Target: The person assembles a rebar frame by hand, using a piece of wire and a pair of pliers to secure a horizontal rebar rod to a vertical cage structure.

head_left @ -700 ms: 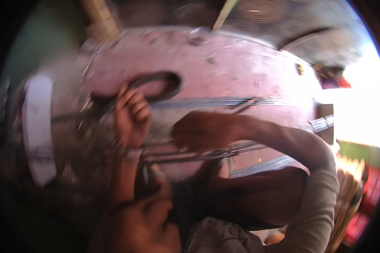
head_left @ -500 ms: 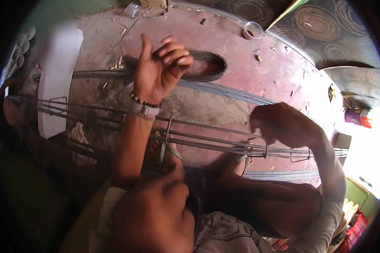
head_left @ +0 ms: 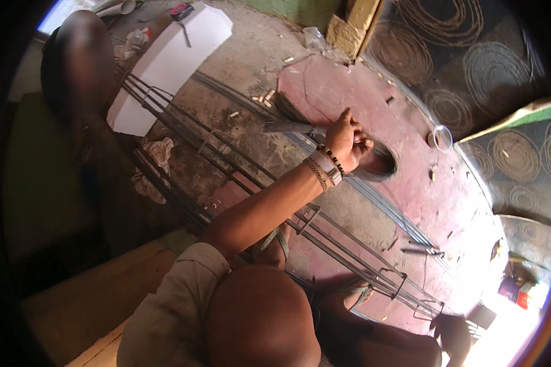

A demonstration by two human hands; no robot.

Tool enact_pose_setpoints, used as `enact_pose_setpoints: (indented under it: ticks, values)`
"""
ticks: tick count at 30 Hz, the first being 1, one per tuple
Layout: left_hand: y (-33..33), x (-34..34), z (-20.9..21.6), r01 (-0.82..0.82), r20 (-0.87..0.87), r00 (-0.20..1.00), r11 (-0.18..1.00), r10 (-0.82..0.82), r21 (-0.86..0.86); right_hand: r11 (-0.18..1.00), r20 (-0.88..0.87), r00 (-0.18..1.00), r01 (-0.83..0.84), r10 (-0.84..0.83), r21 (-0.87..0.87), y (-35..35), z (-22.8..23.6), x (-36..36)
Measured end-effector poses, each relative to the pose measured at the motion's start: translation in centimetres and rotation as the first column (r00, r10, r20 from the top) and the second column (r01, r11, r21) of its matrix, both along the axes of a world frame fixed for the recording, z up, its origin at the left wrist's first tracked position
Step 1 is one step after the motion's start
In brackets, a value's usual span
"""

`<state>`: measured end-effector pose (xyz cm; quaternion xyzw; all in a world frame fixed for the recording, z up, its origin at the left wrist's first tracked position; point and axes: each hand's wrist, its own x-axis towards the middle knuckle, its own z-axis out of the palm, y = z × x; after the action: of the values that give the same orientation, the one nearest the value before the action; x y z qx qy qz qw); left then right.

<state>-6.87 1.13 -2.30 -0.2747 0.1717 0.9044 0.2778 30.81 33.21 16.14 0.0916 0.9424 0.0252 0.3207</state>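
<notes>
My left hand (head_left: 348, 144), wearing bracelets and a watch band, is over a coil of thin dark wire (head_left: 382, 162). Its fingers are half curled, with the thumb apart and nothing visible between them. A bunch of thin wires (head_left: 291, 126) lies beside that wrist. Below my forearm, a long cage of steel bars (head_left: 343, 244) with square stirrups (head_left: 307, 219) runs diagonally across my feet. At its near right end is my right hand (head_left: 452, 335), dark and partly cut off by shadow; its fingers do not show clearly.
Straight rods (head_left: 379, 199) lie beyond the cage, with a dark slim tool (head_left: 421, 249) on them. A white board (head_left: 177, 58) with a tape measure (head_left: 180, 10) is at far left. Another person (head_left: 79, 79) is by the cage's left end. A clear plastic tub (head_left: 439, 138) stands near patterned sheeting.
My view has turned, so the cage now slants down to the right. My left arm reaches farther right over the coil. My right hand has moved down toward the cage's right end.
</notes>
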Motion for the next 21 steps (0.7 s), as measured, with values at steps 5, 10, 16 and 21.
enact_pose_setpoints:
  ticks: [5,10,16,21]
  values:
    - [-4.1,-1.5,3.9,-0.033,-0.169,0.985,0.997,0.022,-0.066,0.974,0.027,0.974,0.225,-0.226,0.035,0.8,0.1,1.8]
    - [-0.9,4.3,6.9,0.327,-0.271,0.896,0.935,-0.352,-0.133,0.923,-0.058,0.921,0.385,-0.384,-0.007,0.3,2.9,2.9]
    - [5.1,13.5,9.1,0.695,-0.541,0.575,0.715,-0.614,-0.073,0.870,-0.288,0.861,0.290,-0.419,-0.399,-6.2,7.9,-4.8]
    - [5.6,17.1,7.9,0.837,-0.477,0.512,0.539,-0.715,0.090,0.622,-0.278,0.882,0.023,-0.381,-0.782,-12.4,2.1,-16.5]
